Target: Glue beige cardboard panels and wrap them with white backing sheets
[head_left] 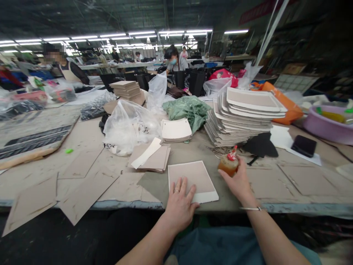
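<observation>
My left hand [180,198] lies spread on a beige panel with a white border [195,175], near the table's front edge. Its fingers are stretched out over the panel's lower left part. To the right, my right hand [239,180] is wrapped round a glue bottle [229,165] with amber liquid and a red nozzle cap, held upright at the table. Behind the panel sits a small stack of beige boards [162,163] with a white strip [146,152] across it. A pile of small white-faced pieces [176,129] stands farther back.
A tall stack of bordered panels [239,117] rises at the back right, with scissors [216,150] by its foot. Clear plastic bags [129,125] and a green bag [187,110] lie behind. A phone [303,145] and a purple basin [328,125] are far right. Loose boards [88,191] overhang the left edge.
</observation>
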Action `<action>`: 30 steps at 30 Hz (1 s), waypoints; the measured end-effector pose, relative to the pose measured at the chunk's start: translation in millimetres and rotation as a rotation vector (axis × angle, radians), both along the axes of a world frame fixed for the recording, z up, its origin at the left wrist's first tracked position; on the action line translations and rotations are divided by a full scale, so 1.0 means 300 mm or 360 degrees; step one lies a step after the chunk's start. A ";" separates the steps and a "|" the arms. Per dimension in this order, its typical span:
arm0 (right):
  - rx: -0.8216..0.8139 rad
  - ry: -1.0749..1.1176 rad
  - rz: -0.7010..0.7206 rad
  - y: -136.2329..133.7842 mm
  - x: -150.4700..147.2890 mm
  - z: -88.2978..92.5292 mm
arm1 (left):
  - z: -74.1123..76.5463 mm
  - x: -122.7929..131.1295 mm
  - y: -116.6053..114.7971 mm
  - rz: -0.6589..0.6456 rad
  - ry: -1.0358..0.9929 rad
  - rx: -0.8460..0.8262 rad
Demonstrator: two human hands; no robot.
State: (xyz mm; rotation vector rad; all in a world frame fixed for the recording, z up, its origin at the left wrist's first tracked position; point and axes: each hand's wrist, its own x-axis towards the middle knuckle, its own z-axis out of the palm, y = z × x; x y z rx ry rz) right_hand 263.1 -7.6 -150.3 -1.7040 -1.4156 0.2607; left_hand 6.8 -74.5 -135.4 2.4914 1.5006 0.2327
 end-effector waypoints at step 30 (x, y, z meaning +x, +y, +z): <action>-0.0005 -0.0821 0.0944 -0.069 -0.213 0.092 | 0.023 -0.013 0.005 -0.0070 -0.0085 -0.0038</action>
